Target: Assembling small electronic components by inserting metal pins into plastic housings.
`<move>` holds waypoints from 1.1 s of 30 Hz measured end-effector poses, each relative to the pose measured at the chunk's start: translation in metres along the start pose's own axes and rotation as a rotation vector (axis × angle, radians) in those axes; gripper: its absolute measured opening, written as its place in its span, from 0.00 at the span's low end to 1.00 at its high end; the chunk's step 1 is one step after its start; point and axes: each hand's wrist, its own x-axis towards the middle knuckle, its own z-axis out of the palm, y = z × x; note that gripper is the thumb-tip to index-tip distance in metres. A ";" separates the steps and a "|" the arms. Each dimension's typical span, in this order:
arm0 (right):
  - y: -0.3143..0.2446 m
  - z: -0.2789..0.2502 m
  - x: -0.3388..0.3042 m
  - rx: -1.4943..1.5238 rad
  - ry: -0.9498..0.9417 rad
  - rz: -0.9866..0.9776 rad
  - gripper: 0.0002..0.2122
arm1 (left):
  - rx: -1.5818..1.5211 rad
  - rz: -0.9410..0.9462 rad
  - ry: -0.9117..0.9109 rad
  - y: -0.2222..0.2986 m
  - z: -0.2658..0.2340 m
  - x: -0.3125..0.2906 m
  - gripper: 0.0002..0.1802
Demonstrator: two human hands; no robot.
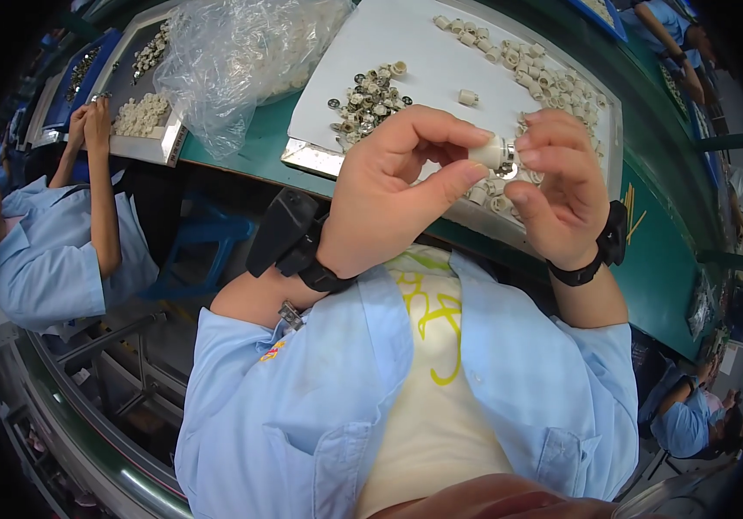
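Observation:
Above the tray, my left hand (406,173) pinches a small white cylindrical piece (485,154), which looks like a ceramic lamp socket, between thumb and fingers. At its right end is a shiny silver metal fitting (508,156). The fingertips of my right hand (566,186) close around that fitting, thumb below and fingers above. Beneath both hands lies a white-lined tray with a metal rim (309,159). A heap of small dark metal and cream parts (367,104) lies in its left part, and many white cylinders (549,78) are spread on the right. One loose cylinder (468,98) rests between them.
A clear plastic bag (241,69) of pale parts sits left of the tray. Further left, a person (51,242) works at another tray (168,143). Thin wooden sticks (635,216) lie on the green table (657,272) at right. A blue stool (207,242) stands below.

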 end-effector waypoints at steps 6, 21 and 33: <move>0.000 0.001 0.000 0.015 0.038 0.038 0.12 | 0.191 0.196 -0.046 -0.005 -0.005 0.001 0.14; 0.003 0.008 -0.004 0.154 0.050 0.109 0.10 | 0.384 0.240 -0.046 -0.002 -0.008 -0.002 0.16; -0.004 0.032 -0.020 0.515 0.177 0.325 0.12 | 0.566 0.392 -0.045 -0.009 -0.011 -0.005 0.18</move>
